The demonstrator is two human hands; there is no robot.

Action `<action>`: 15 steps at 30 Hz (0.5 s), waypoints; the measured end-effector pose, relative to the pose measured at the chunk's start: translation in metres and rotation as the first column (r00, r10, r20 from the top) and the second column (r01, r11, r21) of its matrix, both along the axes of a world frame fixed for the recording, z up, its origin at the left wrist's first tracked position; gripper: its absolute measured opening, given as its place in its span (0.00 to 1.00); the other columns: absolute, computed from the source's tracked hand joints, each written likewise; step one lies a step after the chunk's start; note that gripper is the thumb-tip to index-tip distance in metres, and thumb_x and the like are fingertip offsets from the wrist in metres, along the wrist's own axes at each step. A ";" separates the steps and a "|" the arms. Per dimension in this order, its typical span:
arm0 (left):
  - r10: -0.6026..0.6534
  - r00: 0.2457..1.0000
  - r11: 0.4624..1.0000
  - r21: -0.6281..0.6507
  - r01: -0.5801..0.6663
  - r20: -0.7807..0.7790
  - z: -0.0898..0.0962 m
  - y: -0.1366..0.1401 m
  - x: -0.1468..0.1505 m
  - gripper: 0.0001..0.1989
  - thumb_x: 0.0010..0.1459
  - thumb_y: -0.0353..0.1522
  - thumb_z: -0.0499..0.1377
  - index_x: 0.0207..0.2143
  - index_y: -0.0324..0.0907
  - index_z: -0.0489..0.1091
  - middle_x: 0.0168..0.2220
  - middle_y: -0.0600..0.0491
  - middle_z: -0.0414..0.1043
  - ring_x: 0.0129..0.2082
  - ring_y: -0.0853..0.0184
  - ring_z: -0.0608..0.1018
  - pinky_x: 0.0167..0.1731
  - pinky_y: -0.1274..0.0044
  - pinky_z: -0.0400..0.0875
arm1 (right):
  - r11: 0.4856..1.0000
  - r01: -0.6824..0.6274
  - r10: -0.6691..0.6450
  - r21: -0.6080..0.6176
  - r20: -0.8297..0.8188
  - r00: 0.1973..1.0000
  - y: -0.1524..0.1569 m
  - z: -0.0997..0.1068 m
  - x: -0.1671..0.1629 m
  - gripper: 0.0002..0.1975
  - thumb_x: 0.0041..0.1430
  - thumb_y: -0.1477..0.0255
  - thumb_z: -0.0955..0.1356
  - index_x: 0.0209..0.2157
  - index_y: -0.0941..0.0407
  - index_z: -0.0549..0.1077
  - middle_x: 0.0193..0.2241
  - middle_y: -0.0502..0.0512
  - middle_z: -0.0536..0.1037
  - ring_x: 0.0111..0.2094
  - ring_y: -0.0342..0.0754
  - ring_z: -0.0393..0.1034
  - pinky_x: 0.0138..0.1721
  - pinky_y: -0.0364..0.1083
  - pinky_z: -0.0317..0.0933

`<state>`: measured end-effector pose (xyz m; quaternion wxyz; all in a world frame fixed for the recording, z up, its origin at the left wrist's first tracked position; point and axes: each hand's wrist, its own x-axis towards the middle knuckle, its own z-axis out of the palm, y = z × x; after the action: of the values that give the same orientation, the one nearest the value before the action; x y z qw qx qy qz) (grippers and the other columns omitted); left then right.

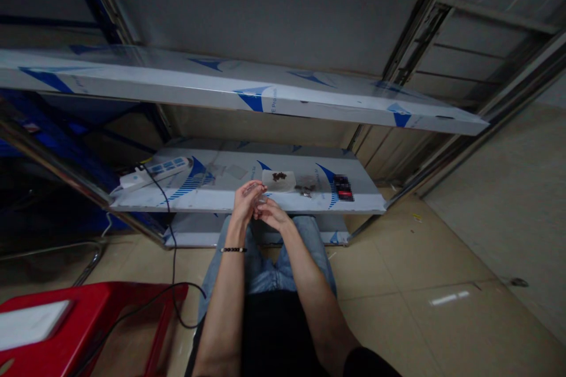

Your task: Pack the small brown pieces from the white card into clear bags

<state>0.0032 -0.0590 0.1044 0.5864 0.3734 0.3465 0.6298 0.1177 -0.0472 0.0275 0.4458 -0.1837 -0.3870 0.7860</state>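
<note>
Just above the front edge of the middle shelf (212, 199), my left hand (246, 203) and my right hand (271, 214) come together with fingers bent. Something small, pale and see-through seems to lie between the fingertips; its kind is too blurred to tell. Right behind my hands, a white sheet or flat bag (287, 184) bears a cluster of small brown pieces (279, 177). Beside it to the right lie more small dark pieces (305, 190), apparently in clear plastic. A thin translucent flat piece (237, 172) rests to the left of the sheet.
A black and red item (344, 187), partly pixelated, lies on the shelf's right. At its left end sits a white power strip (154, 173) with a black cable (173, 259) hanging down. An upper shelf (300, 100) overhangs. A red stool (101, 300) bears a white box (33, 325).
</note>
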 end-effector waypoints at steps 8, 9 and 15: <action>0.073 0.996 0.996 0.050 -0.070 -0.045 -0.014 0.010 -0.012 0.19 0.44 0.38 0.73 0.37 0.40 0.75 0.33 0.49 0.79 0.36 0.62 0.82 0.41 0.73 0.75 | 0.998 -0.023 0.008 0.058 0.240 0.971 0.011 -0.012 0.015 0.24 0.47 0.68 0.78 0.45 0.54 0.71 0.37 0.52 0.79 0.33 0.45 0.75 0.33 0.42 0.68; 0.081 0.994 0.995 0.061 -0.077 -0.067 -0.016 0.012 -0.015 0.19 0.44 0.38 0.73 0.37 0.39 0.75 0.32 0.50 0.78 0.36 0.63 0.82 0.42 0.73 0.75 | 0.997 0.012 -0.038 0.082 0.327 0.944 0.020 -0.013 0.020 0.23 0.48 0.69 0.78 0.45 0.54 0.71 0.36 0.52 0.79 0.31 0.45 0.74 0.31 0.41 0.67; 0.056 0.973 0.998 0.024 -0.052 -0.223 -0.036 0.018 -0.025 0.21 0.45 0.40 0.71 0.39 0.39 0.74 0.30 0.51 0.78 0.34 0.63 0.81 0.42 0.72 0.74 | 0.767 0.336 -0.626 0.547 0.753 0.203 0.106 -0.019 0.050 0.10 0.52 0.80 0.66 0.36 0.59 0.75 0.31 0.55 0.80 0.28 0.45 0.73 0.30 0.40 0.64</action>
<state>-0.0219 -0.0412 0.0685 0.5231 0.4375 0.4145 0.6026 0.1673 0.0587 0.0089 0.4003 -0.6334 -0.5861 0.3085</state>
